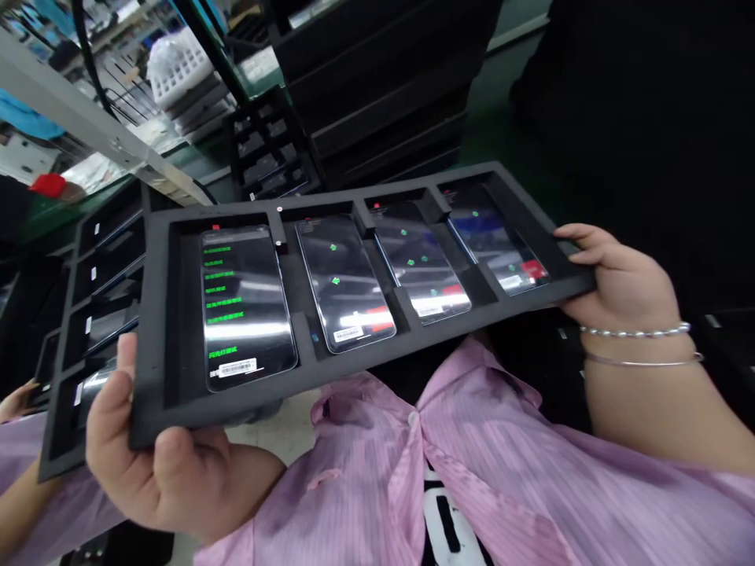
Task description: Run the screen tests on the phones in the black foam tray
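A black foam tray (152,338) is held up in front of me, tilted, its right end higher than its left. My left hand (165,472) is closed on the lower left corner, fingers and thumb gripping the edge. At the far right end, my right hand (631,275) pinches the rim. Several smartphones lie face up in the tray's compartments. The leftmost smartphone (248,314) shows green lines of text. Beside it, another smartphone (345,283) shows green arrows and a red patch. White barcode labels sit near the screens' lower edges.
Another tray of phones (71,377) stands at the left, near another person's hand (19,399). Behind my tray are a dark compartmented tray (271,149) and stacked black trays (383,86). A metal post (112,134) slants across the upper left, near a white basket (177,71).
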A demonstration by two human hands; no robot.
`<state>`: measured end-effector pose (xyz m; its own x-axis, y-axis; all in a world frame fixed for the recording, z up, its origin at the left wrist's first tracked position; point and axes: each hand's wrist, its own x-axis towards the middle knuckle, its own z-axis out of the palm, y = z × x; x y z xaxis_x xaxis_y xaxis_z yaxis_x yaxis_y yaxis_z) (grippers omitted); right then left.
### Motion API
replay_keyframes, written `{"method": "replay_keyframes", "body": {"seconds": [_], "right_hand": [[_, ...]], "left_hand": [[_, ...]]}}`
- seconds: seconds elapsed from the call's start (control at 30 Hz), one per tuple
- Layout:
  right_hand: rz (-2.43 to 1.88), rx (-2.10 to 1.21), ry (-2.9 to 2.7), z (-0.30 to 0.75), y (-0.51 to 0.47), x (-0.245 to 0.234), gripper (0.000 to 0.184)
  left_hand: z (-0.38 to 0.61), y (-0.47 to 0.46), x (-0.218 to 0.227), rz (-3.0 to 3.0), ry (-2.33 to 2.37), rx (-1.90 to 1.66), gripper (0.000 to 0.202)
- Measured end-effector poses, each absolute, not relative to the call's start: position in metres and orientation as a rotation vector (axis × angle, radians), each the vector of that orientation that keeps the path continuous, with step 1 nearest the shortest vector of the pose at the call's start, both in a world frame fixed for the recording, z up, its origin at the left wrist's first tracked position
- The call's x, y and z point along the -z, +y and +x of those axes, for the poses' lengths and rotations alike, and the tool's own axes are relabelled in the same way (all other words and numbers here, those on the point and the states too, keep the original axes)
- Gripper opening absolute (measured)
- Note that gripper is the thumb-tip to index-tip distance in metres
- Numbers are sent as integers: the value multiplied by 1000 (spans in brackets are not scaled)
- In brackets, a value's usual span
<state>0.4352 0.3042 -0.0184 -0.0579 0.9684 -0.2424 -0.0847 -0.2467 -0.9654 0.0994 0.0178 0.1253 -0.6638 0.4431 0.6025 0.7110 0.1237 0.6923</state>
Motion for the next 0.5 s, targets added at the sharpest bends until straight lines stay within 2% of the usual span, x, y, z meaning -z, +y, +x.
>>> {"method": "replay_keyframes", "body": {"seconds": [0.1, 0.3, 0.5], "right_hand": [[-1341, -1510, -1029, 433, 305, 15, 43], [-1393, -1527, -972, 425, 301, 9, 41], [-1467, -1476, -916, 421, 292, 5, 46]], "left_hand": [[100, 34, -137, -1157, -1846, 1572, 49], [85, 42, -128, -1264, -1801, 1565, 58], [83, 41, -117, -1241, -1760, 1591, 56]]}}
